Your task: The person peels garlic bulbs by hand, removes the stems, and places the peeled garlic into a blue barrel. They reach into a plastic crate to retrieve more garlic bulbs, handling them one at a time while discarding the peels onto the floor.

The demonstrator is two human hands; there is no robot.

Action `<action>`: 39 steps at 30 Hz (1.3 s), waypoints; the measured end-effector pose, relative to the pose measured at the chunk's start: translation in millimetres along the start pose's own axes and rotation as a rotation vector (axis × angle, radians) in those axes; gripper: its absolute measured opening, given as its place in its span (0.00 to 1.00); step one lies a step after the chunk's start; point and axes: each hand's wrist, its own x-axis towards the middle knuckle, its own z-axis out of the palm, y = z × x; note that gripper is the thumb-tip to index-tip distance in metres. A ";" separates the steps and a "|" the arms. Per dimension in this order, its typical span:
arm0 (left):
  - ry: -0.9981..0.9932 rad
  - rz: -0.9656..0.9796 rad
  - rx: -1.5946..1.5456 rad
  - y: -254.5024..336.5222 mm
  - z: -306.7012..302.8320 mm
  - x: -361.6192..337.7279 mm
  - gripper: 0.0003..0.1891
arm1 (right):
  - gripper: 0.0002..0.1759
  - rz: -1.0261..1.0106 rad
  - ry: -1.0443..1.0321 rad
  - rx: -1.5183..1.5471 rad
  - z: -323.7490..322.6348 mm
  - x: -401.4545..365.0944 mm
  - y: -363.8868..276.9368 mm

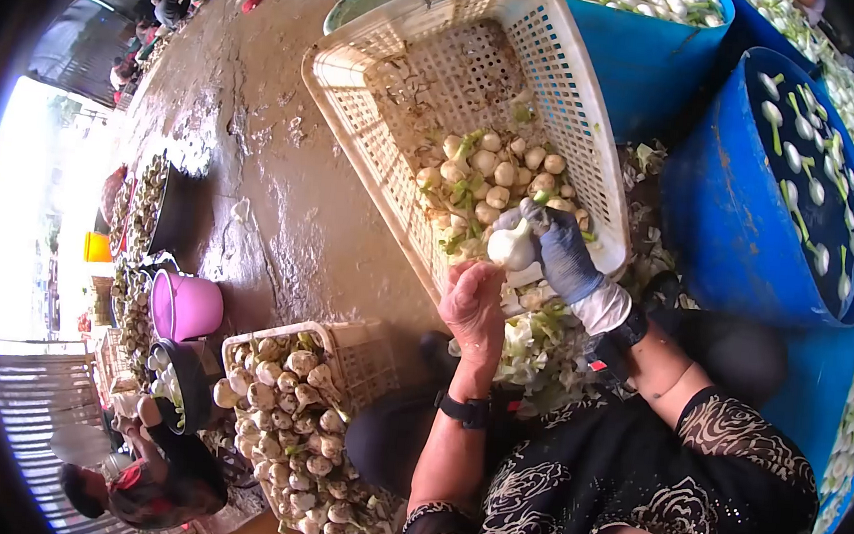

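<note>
My right hand [567,250], in a grey-blue glove, grips a peeled white bulb [512,247], onion- or garlic-like, with its fingers around the stem end. Close by on the left, my bare left hand [472,306] is closed with its fingers curled; whatever it may hold is hidden. Both hands are over the near end of a large cream plastic crate [585,109]. Inside the crate lies a heap of pale bulbs [499,177] with bits of green stem. Peeled leaves and skins [536,351] are piled below my hands.
A blue tub [698,203] of water with floating stemmed bulbs stands at right. Another blue tub [634,57] full of bulbs is behind it. A crate [365,353] of unpeeled bulbs sits at left, near a pink bucket [186,306] and a seated person [160,477]. The floor [255,163] is wet.
</note>
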 end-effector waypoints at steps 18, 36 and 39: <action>-0.674 -0.034 0.482 6.2 17.2 -25.5 0.11 | 0.27 -0.520 -0.207 -1.458 -33.6 189.9 103.6; -0.001 -0.741 -0.753 7.2 0.0 10.4 0.40 | 0.13 -0.145 -0.195 -0.154 -18.1 78.7 51.5; -0.136 -0.529 -0.933 0.3 -4.3 11.4 0.30 | 0.14 -0.172 -0.177 -0.246 -5.8 37.4 45.1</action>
